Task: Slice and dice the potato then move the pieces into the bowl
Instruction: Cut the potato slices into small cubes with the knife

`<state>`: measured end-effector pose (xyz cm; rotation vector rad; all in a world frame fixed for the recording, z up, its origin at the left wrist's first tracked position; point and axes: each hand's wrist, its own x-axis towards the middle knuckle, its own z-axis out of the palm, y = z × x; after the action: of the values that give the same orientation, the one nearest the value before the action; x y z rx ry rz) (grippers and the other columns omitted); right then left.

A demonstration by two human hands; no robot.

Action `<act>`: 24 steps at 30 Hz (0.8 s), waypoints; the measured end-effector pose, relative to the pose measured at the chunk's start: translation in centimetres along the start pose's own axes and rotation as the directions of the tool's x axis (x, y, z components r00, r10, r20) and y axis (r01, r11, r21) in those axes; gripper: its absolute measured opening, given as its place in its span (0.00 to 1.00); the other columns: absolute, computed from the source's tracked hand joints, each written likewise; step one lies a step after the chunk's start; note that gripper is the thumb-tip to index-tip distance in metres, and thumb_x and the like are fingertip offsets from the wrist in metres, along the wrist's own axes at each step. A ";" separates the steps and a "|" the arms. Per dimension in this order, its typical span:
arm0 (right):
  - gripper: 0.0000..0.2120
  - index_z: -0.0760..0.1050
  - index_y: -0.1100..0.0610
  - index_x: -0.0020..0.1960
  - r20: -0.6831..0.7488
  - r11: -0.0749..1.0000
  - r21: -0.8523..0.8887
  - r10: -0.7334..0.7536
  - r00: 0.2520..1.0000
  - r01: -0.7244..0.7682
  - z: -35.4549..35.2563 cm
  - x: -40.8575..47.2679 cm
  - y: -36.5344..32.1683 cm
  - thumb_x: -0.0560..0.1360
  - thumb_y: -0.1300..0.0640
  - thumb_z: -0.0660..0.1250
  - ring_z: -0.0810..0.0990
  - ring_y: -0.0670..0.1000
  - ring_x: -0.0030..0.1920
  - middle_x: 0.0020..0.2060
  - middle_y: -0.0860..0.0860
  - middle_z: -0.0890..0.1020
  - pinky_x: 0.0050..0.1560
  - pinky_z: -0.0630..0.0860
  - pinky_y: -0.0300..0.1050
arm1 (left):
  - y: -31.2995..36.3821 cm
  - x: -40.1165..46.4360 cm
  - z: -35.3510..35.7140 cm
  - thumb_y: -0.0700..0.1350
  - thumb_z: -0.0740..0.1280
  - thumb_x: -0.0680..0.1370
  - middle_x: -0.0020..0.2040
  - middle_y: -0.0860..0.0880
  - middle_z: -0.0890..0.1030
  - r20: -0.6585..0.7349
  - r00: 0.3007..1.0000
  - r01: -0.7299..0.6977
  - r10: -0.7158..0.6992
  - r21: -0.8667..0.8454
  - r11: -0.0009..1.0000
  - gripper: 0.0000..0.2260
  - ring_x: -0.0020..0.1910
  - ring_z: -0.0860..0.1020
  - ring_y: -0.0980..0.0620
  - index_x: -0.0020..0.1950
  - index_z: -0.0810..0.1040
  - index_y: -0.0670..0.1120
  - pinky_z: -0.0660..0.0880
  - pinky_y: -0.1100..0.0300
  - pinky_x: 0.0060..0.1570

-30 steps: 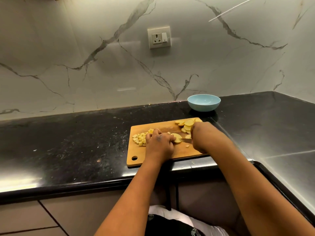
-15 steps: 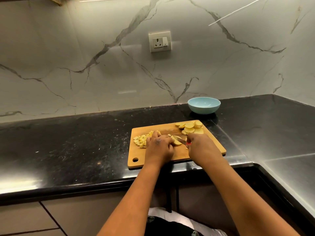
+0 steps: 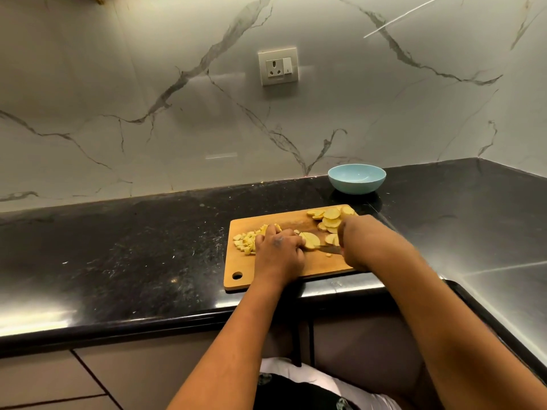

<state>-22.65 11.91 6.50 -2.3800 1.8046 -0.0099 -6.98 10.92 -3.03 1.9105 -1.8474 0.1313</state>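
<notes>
A wooden cutting board lies near the counter's front edge. Diced potato pieces sit at its left, round potato slices at its far right. My left hand holds down a stack of slices at the board's middle with curled fingers. My right hand grips a knife; its dark blade lies low beside that stack. The handle is hidden in my fist. A light blue bowl, empty, stands behind the board by the wall.
The black stone counter runs left and turns a corner at the right. A marble wall with a power socket rises behind. Cabinet fronts lie below the counter edge.
My right hand has swung forward and up the board with the knife, then back and forward again in a cutting stroke. The left hand stays on the stack.
</notes>
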 end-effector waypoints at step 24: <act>0.11 0.75 0.53 0.56 -0.258 0.972 0.224 -0.018 0.966 0.078 5.9 1.4 -1.9 0.79 0.63 0.59 0.76 0.52 0.45 0.50 0.53 0.78 0.44 0.75 0.44 | -0.4 0.1 0.6 0.45 0.60 0.79 0.56 0.54 0.83 -0.041 0.999 0.022 -0.022 -0.003 1.000 0.14 0.58 0.68 0.49 0.56 0.84 0.54 0.63 0.52 0.54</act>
<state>-19.90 11.78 0.82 -2.3386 1.7330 -0.5269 -6.71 10.59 -3.60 1.9121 -1.7987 0.1597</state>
